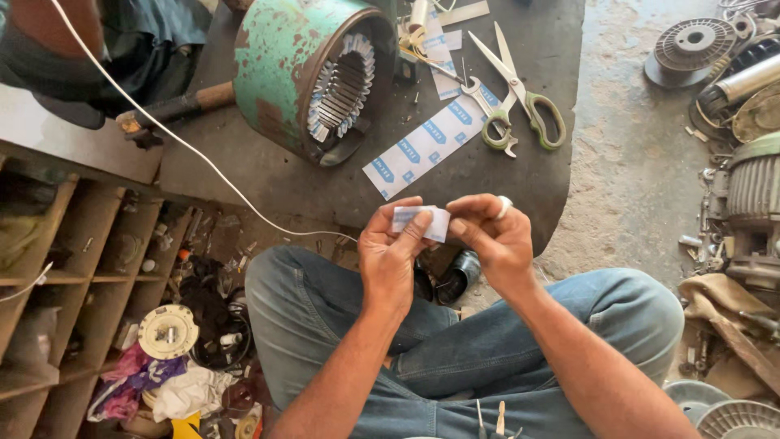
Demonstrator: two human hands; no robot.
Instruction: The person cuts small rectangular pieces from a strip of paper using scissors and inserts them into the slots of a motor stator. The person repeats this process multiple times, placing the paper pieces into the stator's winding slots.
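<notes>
1. Left hand [388, 254]: fingers clamped on left end of small white paper slip [421, 222], held above the lap
2. Right hand [490, 236]: fingers pinched on right end of same slip, ring on one finger
3. Dark mat [325, 183]: on floor beyond the hands
4. Green stator housing [313, 73]: on its side on the mat
5. Scissors [520, 93]: green-handled, on the mat beside long printed paper strip [426, 146]
</notes>
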